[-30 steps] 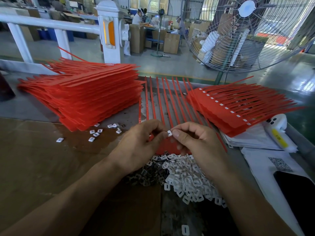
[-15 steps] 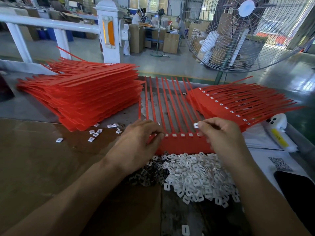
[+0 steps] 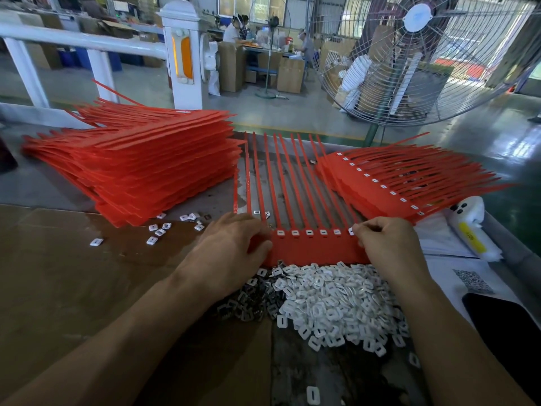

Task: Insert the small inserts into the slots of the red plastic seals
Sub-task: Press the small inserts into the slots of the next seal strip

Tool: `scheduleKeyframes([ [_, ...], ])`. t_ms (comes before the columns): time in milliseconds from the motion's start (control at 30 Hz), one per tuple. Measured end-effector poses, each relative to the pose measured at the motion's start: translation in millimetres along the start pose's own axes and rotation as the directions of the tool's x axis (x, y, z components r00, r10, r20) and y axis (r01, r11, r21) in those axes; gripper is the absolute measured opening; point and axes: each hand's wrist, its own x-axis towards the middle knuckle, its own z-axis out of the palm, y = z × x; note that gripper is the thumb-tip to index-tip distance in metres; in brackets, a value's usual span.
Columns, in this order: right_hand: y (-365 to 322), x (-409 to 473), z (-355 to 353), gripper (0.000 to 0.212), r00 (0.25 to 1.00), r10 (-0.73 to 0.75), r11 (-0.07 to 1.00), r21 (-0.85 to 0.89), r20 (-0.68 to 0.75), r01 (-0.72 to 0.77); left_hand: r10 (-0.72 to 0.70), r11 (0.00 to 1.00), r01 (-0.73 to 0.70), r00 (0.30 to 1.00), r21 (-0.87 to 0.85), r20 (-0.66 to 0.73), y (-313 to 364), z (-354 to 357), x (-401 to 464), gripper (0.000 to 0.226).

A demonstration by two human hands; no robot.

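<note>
A red sheet of joined seals (image 3: 314, 249) lies flat in front of me, its straps pointing away. White inserts sit in several of its slots (image 3: 309, 232). My left hand (image 3: 231, 250) grips the sheet's left end, fingers curled over it. My right hand (image 3: 383, 240) pinches a small white insert (image 3: 351, 230) at the slot on the sheet's right end. A heap of loose white inserts (image 3: 333, 300) lies just below the sheet, with darker metal clips (image 3: 248, 300) on its left side.
A tall stack of red seal sheets (image 3: 140, 168) stands at the left. Another pile of seals with inserts fitted (image 3: 395, 183) lies at the right. Stray inserts (image 3: 159, 230) dot the cardboard. A wrapped white bottle (image 3: 471, 227), papers and a dark phone (image 3: 503, 326) sit at the right. A big fan (image 3: 415, 54) stands behind.
My right hand moved from the middle of the sheet, beside my left fingers, out to the sheet's right end with an insert. My left hand stayed on the left end.
</note>
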Motion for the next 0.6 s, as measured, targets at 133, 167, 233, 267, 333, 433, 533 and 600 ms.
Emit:
scheduleKeyframes([
  [133, -1.4, -0.4, 0.5, 0.015, 1.000, 0.007, 1.000, -0.015, -0.002, -0.007, -0.006, 1.000, 0.006, 1.000, -0.004, 0.004, -0.6, 0.2, -0.4, 0.023],
  [167, -1.7, -0.7, 0.4, 0.015, 1.000, 0.004, 1.000, -0.019, -0.002, -0.004, -0.005, 1.000, 0.005, 1.000, -0.004, 0.005, -0.7, 0.2, -0.5, 0.023],
  [233, -1.9, -1.5, 0.4, 0.015, 1.000, 0.000, 1.000, -0.023, -0.003, 0.000, -0.002, 1.000, 0.002, 1.000, 0.002, 0.006, -0.9, 0.5, -0.6, 0.021],
  [267, -2.0, -1.7, 0.6, 0.015, 1.000, -0.002, 1.000, -0.026, -0.004, 0.002, -0.001, 1.000, 0.001, 1.000, 0.005, 0.010, -0.9, 0.5, -0.7, 0.021],
  [333, -2.7, -1.4, 1.6, 0.016, 1.000, -0.010, 0.999, -0.046, -0.002, 0.010, -0.001, 1.000, 0.001, 1.000, 0.008, 0.020, -0.6, 0.2, -0.5, 0.022],
  [433, -3.8, 0.0, 2.5, 0.017, 1.000, -0.010, 0.997, -0.070, 0.003, 0.010, -0.003, 1.000, 0.003, 0.999, 0.012, 0.035, 0.0, -0.2, -0.3, 0.021],
  [533, -3.6, 2.7, 2.5, 0.019, 1.000, -0.003, 0.998, -0.065, 0.016, 0.004, -0.007, 1.000, 0.007, 0.999, 0.007, 0.033, 0.0, -0.1, -0.7, 0.022],
  [600, -4.1, 4.4, 2.4, 0.019, 1.000, 0.006, 0.997, -0.072, 0.024, -0.004, -0.007, 1.000, 0.007, 0.999, 0.010, 0.035, -0.5, -0.1, -1.2, 0.023],
])
